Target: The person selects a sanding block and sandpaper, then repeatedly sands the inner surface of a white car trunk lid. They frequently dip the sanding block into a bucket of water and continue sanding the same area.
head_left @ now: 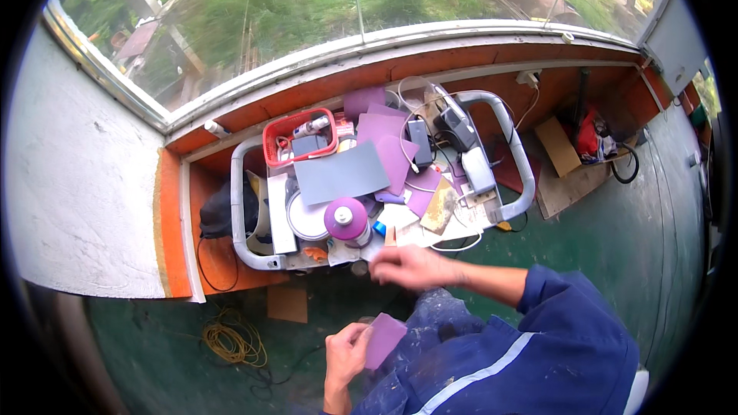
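Note:
My left hand (347, 351) pinches a small piece of purple sandpaper (386, 340) between thumb and fingers, low in front of my dusty trousers. Just off the near edge of a cart, my right hand (419, 267) has its fingers bent and smeared by motion; whether they hold anything cannot be made out. A bottle with a purple top (345, 219) stands on the cart beyond that hand. A blue roll of tape (379, 227) lies beside it. Larger purple sheets (396, 160) and a grey sheet (342, 172) are spread over the cart.
The cart has grey tubular handles (239, 215) at both ends. On it are a red basket (301, 160), a round white lid (306, 219), a worn yellowish pad (439, 206) and power adapters with cables (477, 170). A coiled yellow cord (233, 338) lies on the green floor; a window runs behind.

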A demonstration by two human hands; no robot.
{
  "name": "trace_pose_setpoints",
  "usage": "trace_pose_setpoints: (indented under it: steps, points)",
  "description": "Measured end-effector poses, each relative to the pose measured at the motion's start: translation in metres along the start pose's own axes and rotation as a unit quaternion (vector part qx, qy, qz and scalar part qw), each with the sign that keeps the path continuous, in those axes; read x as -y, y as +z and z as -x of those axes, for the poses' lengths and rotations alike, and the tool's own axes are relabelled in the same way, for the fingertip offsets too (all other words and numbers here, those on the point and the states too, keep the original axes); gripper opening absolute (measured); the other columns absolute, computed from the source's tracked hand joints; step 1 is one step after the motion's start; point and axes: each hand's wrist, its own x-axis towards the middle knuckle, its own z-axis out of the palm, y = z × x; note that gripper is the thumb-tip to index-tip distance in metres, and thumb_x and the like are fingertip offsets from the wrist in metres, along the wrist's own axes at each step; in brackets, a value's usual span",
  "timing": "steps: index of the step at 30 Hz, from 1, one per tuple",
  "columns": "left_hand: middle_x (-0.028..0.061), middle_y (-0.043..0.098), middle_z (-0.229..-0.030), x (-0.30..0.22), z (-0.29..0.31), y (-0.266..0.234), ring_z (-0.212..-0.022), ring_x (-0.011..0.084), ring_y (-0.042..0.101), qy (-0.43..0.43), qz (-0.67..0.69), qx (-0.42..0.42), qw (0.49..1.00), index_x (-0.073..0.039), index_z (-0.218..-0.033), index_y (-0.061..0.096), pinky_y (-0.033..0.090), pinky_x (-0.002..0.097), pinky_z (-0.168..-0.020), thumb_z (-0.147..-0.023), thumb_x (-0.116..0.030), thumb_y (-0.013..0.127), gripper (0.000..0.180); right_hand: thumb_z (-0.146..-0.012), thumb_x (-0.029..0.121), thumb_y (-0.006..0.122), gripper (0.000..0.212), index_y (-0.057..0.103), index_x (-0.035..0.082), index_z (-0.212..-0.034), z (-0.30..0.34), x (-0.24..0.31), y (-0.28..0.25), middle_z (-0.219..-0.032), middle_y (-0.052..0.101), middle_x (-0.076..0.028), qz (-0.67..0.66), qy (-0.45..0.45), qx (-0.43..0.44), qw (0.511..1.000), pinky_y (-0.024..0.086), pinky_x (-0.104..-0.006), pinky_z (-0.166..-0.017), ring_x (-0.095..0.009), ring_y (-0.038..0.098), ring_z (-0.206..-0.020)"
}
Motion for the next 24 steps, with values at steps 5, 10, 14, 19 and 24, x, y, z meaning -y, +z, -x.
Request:
trace_pose_setpoints:
  steps: [5,10,14,19,24]
  points:
    - [0.0081,0.073,-0.079,0.055,0.043,0.002,-0.07,0.0102,0.066,-0.06,0.077,-0.181,0.979,0.006,-0.099,0.071,0.052,0.0274,-0.064,-0.095,-0.004,0.069,0.011,-0.105,0.019,0.056,0.032,0.056,-0.008,-0.123,-0.195,-0.035,-0.191,-0.097,0.075,-0.018,-0.245,0.044,-0.296,0.922,0.06,-0.034,-0.055,-0.021,0.07,-0.065]
    - [0.0048,0.074,-0.09,-0.021,0.09,0.001,-0.083,0.01,0.066,-0.217,0.103,-0.277,0.93,0.003,-0.105,0.072,0.054,0.0265,-0.074,-0.103,-0.014,0.068,0.018,-0.102,0.022,0.062,0.029,0.067,-0.007,-0.1,-0.317,-0.061,-0.284,-0.079,0.074,-0.016,-0.11,0.2,-0.399,0.888,0.051,-0.0345,-0.043,-0.018,0.064,-0.053]
    - [0.0058,0.073,-0.092,-0.009,0.115,0.014,-0.084,0.012,0.067,-0.252,0.106,-0.333,0.902,0.004,-0.107,0.071,0.055,0.0286,-0.074,-0.104,-0.015,0.066,0.02,-0.097,0.011,0.066,0.011,0.067,0.0,-0.098,-0.34,-0.066,-0.294,-0.074,0.073,-0.011,-0.109,0.231,-0.353,0.9,0.04,-0.0329,-0.041,-0.012,0.06,-0.051]
    - [0.01,0.07,-0.113,-0.023,0.111,0.024,-0.101,0.0164,0.066,-0.187,0.144,-0.366,0.9,0.002,-0.122,0.064,0.054,0.0311,-0.089,-0.105,-0.013,0.063,0.024,-0.092,0.005,0.065,0.016,0.067,-0.003,-0.106,-0.279,-0.037,-0.244,-0.08,0.076,-0.014,0.1,-0.074,-0.424,0.897,0.058,-0.0347,-0.06,-0.019,0.074,-0.066]
    - [0.0102,0.068,-0.117,-0.03,0.089,0.02,-0.111,0.0183,0.064,-0.189,0.197,-0.332,0.903,0.0,-0.125,0.061,0.051,0.0332,-0.098,-0.105,-0.009,0.06,0.023,-0.08,-0.013,0.067,0.031,0.07,0.002,-0.107,-0.161,0.011,-0.171,-0.096,0.075,-0.017,0.261,-0.389,-0.326,0.821,0.059,-0.0383,-0.079,-0.033,0.075,-0.089]
